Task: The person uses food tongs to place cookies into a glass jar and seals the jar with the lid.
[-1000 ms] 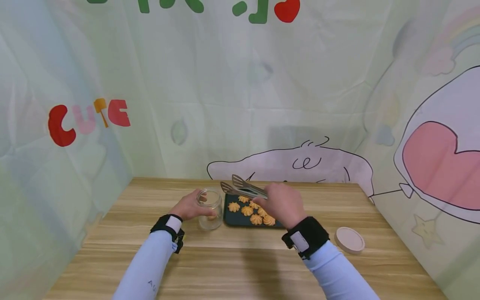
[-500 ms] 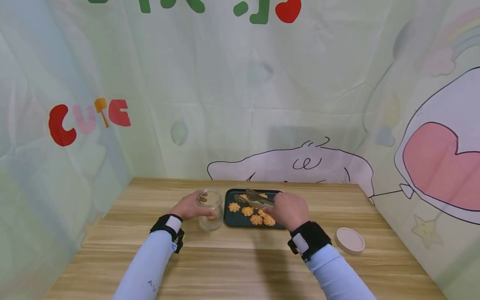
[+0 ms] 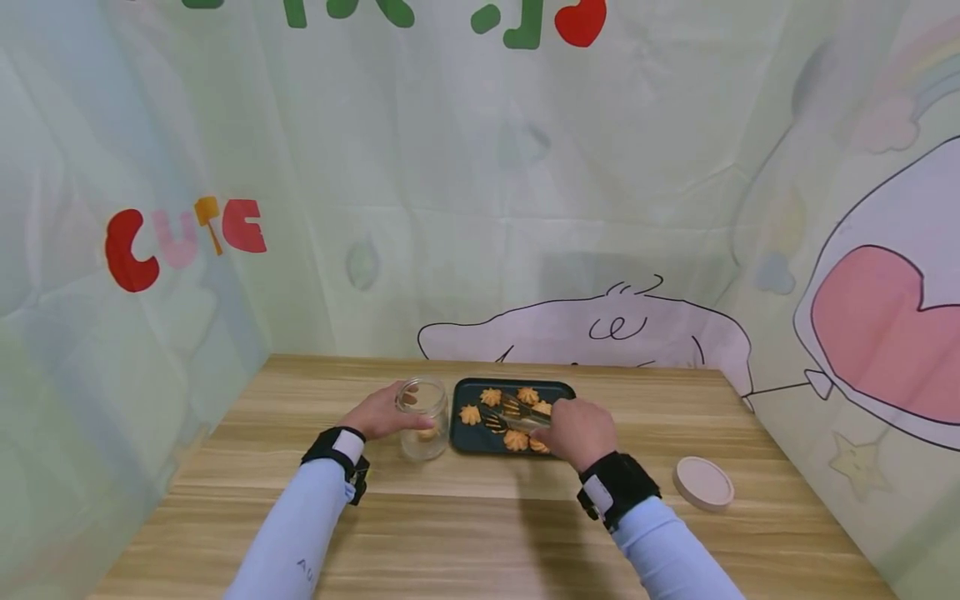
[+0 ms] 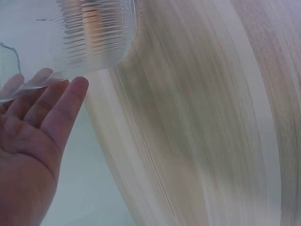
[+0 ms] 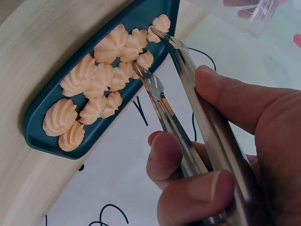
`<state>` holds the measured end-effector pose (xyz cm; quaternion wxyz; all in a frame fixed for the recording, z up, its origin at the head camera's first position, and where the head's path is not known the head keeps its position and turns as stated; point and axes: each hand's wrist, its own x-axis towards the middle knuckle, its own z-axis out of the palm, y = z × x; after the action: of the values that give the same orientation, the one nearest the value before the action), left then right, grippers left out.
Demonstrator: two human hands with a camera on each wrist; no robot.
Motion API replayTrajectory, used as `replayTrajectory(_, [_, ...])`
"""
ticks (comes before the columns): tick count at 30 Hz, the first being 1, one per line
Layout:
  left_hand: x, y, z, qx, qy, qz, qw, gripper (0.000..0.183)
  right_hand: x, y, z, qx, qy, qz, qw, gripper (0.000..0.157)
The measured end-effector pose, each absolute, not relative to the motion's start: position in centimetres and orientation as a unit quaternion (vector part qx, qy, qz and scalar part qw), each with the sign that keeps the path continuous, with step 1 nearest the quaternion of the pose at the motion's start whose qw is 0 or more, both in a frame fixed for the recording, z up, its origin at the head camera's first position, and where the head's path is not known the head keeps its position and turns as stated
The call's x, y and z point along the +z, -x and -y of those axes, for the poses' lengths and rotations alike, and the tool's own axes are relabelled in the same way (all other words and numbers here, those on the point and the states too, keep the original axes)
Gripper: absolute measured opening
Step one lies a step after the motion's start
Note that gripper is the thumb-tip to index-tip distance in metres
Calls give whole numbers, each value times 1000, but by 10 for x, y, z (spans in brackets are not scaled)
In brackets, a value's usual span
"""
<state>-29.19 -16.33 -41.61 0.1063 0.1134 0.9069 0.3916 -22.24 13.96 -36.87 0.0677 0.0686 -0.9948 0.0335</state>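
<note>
1. Head view, just below centre: we see the left hand (image 3: 378, 413) wrapped around an upright glass jar (image 3: 431, 408), something golden showing through.
2. Right hand (image 3: 581, 433), lower right of centre, grasps metal tongs (image 5: 207, 117); in the right wrist view we see their tips parted at the cookies (image 5: 77, 77).
3. Cookies lie on the dark tray (image 3: 468, 440), lower centre, just right of the jar.
4. Lower right, we note a round pale disc (image 3: 704, 483).

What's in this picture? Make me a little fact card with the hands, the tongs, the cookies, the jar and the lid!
Left hand: holds the glass jar
Right hand: holds the metal tongs
Tongs' tips: spread apart, over the cookies
Cookies' place: on the dark tray
Glass jar: upright, no lid on
Lid: pale, round, on the table, right of the tray
</note>
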Motion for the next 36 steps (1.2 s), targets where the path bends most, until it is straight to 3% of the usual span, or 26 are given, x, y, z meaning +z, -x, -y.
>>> replayTrajectory(14, [-420,293,163,412,-102,-899,108,95,-383,221,-136,51,-44,997,47,43])
replayTrajectory(36, [-417,290,162,431,-107,-889,113,89,-389,216,-134,52,-59,993,87,47])
